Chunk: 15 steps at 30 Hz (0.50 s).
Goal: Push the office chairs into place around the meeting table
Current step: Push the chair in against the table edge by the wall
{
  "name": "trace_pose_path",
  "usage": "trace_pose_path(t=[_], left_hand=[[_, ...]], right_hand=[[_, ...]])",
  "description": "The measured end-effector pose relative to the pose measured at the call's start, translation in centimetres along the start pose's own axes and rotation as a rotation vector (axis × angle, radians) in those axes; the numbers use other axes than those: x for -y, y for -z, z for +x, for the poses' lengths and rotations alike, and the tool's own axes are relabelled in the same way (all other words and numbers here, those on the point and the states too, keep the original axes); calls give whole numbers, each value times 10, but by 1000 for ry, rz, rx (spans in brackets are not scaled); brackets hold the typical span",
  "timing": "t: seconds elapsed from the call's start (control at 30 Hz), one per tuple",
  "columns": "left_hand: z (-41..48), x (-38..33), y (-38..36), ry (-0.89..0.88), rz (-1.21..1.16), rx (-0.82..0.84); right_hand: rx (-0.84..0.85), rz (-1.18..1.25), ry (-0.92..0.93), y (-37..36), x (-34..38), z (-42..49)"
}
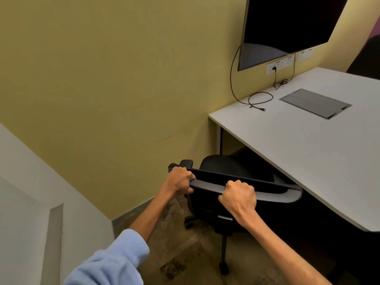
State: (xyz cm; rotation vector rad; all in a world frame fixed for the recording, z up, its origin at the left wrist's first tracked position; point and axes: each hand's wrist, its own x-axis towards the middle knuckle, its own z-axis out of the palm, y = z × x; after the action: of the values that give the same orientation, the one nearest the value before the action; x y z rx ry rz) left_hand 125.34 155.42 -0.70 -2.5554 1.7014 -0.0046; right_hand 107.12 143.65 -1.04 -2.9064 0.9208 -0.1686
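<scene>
A black office chair (230, 167) stands at the near left side of the white meeting table (308, 153), its seat partly under the tabletop edge. My left hand (181, 181) grips the left end of the chair's backrest top rail. My right hand (239, 197) grips the same rail further right. Both fists are closed around it. The chair's wheeled base (223, 243) shows below on the floor. Its right armrest is hidden under the table.
A yellow wall (113, 89) runs close on the left. A dark wall screen (287, 25) hangs above the table, with cables (259, 99) and a grey floor-box lid (315, 103) on top. Another dark chair (368, 56) sits at the far right. Brown carpet (181, 254) lies below.
</scene>
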Motion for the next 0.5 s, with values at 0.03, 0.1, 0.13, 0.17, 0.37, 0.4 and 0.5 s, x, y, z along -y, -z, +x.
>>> trace_pose_path(t=[0.03, 0.1, 0.13, 0.17, 0.37, 0.4, 0.5], left_hand=[[3, 9, -1, -17, 2, -2], [7, 24, -3, -53, 6, -25], [11, 33, -3, -76, 11, -38], [16, 43, -5, -98, 19, -55], [45, 97, -12, -244, -5, -107], [46, 98, -11, -244, -1, -106], [53, 113, -24, -251, 30, -57]], right_hand=[[9, 8, -15, 0, 7, 3], [13, 25, -29, 0, 19, 10], [9, 31, -38, -1, 25, 15], [8, 43, -40, -2, 30, 20], [2, 46, -63, -6, 34, 45], [10, 10, -59, -4, 23, 43], [44, -56, -95, -10, 6, 40]])
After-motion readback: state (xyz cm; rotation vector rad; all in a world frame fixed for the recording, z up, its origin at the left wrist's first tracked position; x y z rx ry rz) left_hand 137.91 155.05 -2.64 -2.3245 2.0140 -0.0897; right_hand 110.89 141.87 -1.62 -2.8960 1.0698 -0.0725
